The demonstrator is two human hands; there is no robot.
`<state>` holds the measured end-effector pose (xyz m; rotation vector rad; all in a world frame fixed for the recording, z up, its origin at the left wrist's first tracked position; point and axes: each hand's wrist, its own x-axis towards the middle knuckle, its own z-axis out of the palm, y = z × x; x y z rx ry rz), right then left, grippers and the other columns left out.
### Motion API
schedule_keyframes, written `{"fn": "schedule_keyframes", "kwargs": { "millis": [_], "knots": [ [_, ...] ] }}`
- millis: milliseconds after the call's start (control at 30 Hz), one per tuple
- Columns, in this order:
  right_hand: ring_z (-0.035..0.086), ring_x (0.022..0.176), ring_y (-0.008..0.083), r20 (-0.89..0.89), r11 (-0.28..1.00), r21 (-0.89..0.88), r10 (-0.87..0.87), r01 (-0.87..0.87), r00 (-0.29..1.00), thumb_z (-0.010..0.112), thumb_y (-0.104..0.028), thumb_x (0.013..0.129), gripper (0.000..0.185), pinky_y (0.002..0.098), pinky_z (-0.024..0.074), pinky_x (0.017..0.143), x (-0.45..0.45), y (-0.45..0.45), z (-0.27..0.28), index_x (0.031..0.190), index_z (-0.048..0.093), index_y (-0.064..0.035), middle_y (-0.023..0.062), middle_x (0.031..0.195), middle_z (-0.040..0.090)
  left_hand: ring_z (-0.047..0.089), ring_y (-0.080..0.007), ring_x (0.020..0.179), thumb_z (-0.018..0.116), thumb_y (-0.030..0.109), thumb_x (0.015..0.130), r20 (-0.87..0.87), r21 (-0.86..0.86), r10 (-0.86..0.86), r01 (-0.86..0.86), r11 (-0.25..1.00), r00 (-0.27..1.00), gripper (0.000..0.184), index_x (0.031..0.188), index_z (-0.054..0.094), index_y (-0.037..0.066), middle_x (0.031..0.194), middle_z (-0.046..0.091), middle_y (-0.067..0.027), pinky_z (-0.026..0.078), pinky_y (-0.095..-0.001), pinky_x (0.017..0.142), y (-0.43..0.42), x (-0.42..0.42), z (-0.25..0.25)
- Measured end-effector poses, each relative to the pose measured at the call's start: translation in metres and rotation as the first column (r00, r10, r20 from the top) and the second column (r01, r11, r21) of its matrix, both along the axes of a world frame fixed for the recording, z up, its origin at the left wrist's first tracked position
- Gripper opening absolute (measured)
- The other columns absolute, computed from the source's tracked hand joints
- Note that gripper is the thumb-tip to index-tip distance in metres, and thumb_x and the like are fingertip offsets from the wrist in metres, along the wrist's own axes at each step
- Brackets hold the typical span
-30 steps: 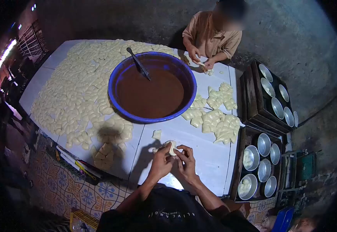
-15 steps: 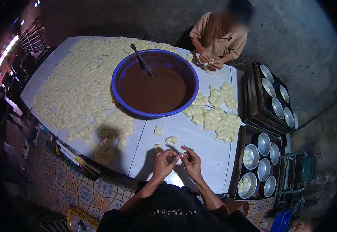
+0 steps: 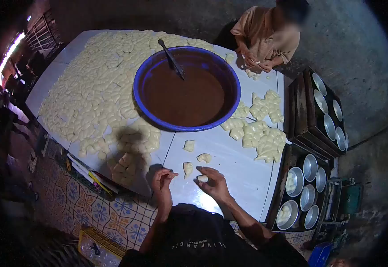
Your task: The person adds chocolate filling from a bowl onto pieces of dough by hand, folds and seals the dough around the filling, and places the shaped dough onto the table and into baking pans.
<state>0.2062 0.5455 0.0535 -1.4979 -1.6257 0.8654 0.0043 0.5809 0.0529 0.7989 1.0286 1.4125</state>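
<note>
My right hand holds a small pale dough ball between thumb and fingers, low over the white tabletop. My left hand is apart from it at the table's near edge, its fingers loosely bent and nothing visible in them. Between the hands and just beyond them lies a folded dough piece. Farther off are another curled dough piece and a flat square dough piece.
A blue basin of brown filling with a dark spatula stands mid-table. Many dough pieces cover the left side; more dough lies right. Round metal tins, some holding dough, sit in crates. A co-worker handles dough opposite.
My hands have separated: the left moved left, while the right keeps the dough ball. The view has shifted slightly. The co-worker's hands are still together over dough.
</note>
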Motion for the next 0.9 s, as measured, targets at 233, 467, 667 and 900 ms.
{"fn": "schedule_keyframes", "kwargs": {
  "millis": [233,467,667,900],
  "knots": [
    [0.048,0.113,0.0335,0.498,0.966,0.067,0.185,-0.250,0.847,0.070,-0.010,0.076,0.041,0.0422,0.0439,0.094,-0.039,0.046,-0.023,0.116,0.062,-0.0050,0.0154,0.127,0.051,0.062,-0.0142,0.080,0.055,-0.006,0.085,-0.151,0.026,-0.038,0.042,0.999,0.988,0.010,0.094,0.055,-0.001,0.087,0.061,-0.0076,0.048,-0.0266,0.075,0.007,0.009,-0.006],
    [0.058,0.093,0.0151,-0.375,0.991,-0.106,-0.118,0.084,0.919,0.067,-0.006,0.085,0.031,0.0230,0.0513,0.068,-0.028,0.030,0.060,0.116,0.063,-0.0005,0.0085,0.127,0.042,0.055,-0.0104,0.103,0.061,0.004,0.090,-0.069,0.028,-0.280,0.282,0.959,0.958,0.036,0.124,0.057,-0.002,0.116,0.059,-0.0088,0.045,-0.0223,0.084,0.003,0.023,0.034],
    [0.055,0.091,0.0144,-0.344,0.951,0.079,-0.257,0.300,0.903,0.060,-0.005,0.089,0.023,0.0241,0.0480,0.072,-0.029,0.014,0.076,0.110,0.064,0.0023,0.0066,0.096,0.056,0.059,-0.0081,0.076,0.069,0.012,0.086,-0.090,0.073,-0.252,0.259,0.963,0.964,0.023,0.101,0.067,-0.005,0.091,0.066,-0.0057,0.050,-0.0228,0.065,-0.001,0.059,0.057],
    [0.040,0.124,0.0279,-0.202,0.963,0.269,0.077,-0.020,0.976,0.042,-0.059,0.093,0.063,0.0383,0.0395,0.096,-0.019,0.025,0.081,0.119,0.061,-0.0042,0.0152,0.136,0.042,0.062,-0.0129,0.081,0.063,0.009,0.086,0.669,-0.076,-0.407,0.603,0.794,0.622,0.020,0.101,0.065,-0.004,0.093,0.067,-0.0077,0.050,-0.0277,0.078,0.008,0.057,0.045]
  ]
}}
